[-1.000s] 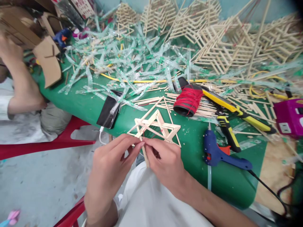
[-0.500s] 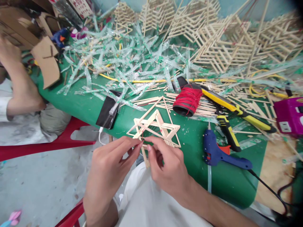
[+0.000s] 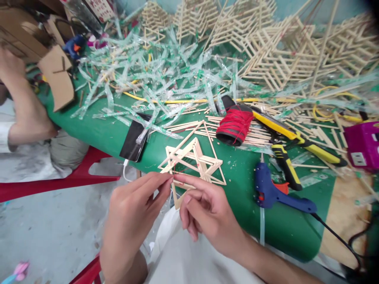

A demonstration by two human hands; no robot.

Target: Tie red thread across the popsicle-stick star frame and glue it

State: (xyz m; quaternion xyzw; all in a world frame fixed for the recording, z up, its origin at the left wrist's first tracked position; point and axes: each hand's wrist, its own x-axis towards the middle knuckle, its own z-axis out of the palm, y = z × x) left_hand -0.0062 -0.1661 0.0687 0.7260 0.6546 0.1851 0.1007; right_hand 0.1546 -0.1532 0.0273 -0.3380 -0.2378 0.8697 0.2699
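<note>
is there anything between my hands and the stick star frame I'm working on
Nothing visible. The left hand and right hand already meet at the near corner of the stick star frame, fingertips pinching there by a bit of red thread.

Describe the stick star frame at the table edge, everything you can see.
The star frame is built of thin pale wooden sticks crossed into layered triangles. It lies partly on the green table, its near corner jutting past the edge. The left hand and right hand pinch that corner, where red thread runs across the sticks.
</note>
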